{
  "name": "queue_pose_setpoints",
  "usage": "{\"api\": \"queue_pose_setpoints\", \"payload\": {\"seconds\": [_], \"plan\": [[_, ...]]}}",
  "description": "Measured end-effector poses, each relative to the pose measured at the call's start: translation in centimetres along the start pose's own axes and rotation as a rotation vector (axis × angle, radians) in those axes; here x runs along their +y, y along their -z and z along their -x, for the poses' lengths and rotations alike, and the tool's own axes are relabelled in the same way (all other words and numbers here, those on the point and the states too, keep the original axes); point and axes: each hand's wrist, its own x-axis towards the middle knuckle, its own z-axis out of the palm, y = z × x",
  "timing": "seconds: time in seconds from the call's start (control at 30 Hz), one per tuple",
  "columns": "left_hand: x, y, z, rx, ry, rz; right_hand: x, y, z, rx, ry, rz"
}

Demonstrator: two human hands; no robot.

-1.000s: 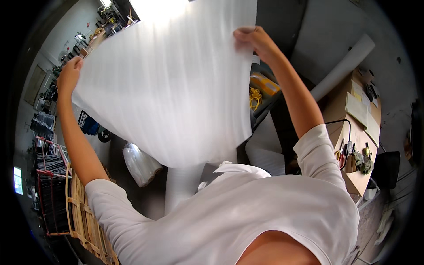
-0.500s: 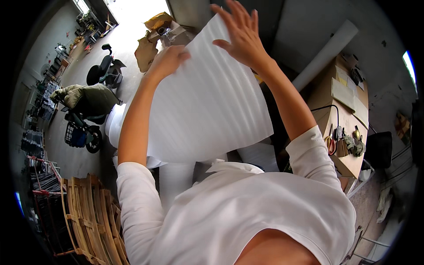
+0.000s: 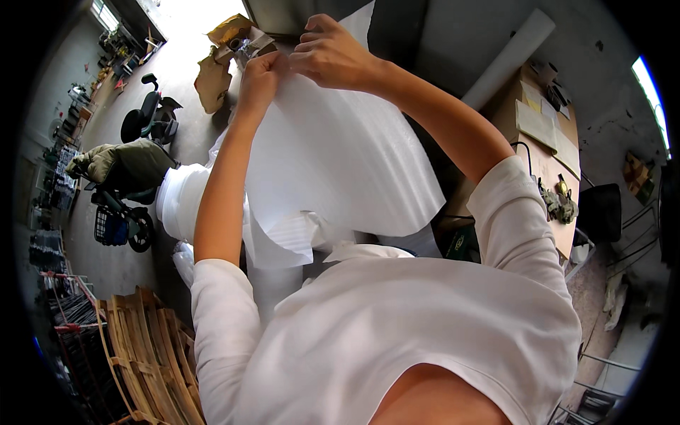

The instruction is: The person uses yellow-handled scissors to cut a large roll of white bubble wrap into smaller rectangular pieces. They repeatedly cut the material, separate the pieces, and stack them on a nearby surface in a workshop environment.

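A white, thin foam sheet (image 3: 347, 156) hangs in front of me, its lower edge curling under and one corner sticking up beyond my right hand. My left hand (image 3: 259, 83) is closed on the sheet's far left edge, fingers pinched together. Almost touching it, my right hand (image 3: 331, 58) has its fingers bent round the same edge. The exact grip of the fingertips is partly hidden behind the knuckles. Below the sheet, a folded white flap (image 3: 283, 244) hangs near my chest. White rolled material (image 3: 183, 202) lies beside my left forearm.
To the right stands a workbench (image 3: 528, 142) with cardboard and small tools; a long white foam roll (image 3: 508, 60) leans behind it. Wooden pallets (image 3: 145, 347) stand at lower left. Two scooters (image 3: 120, 205) are parked farther left. Torn brown cardboard (image 3: 214, 78) lies ahead.
My right hand has come down and left, from spread on the sheet to closed beside my left hand. The sheet has bent and its lower edge now curls. My view has shifted slightly.
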Motion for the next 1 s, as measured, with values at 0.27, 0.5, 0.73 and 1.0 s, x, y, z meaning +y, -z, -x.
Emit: {"api": "queue_pose_setpoints", "payload": {"seconds": [0.27, 0.5, 0.73, 1.0], "plan": [[-5.9, 4.6, -1.0, 0.223, -0.122, -0.444, -1.4, 3.9, 5.5, 0.028, -0.037, 0.020], [-13.9, 18.1, -0.1, 0.515, 0.129, -0.827, -7.9, 2.5, 31.8, -1.533, -0.063, -0.346], [-9.0, 10.0, -1.5, 0.110, 0.033, -0.614, -4.7, 4.5, 22.3, -1.072, -0.181, -0.095], [1.5, -3.0, 0.8, -0.036, -0.267, -0.365, -2.5, -0.3, 5.6, -0.168, -0.491, -0.515]]}}
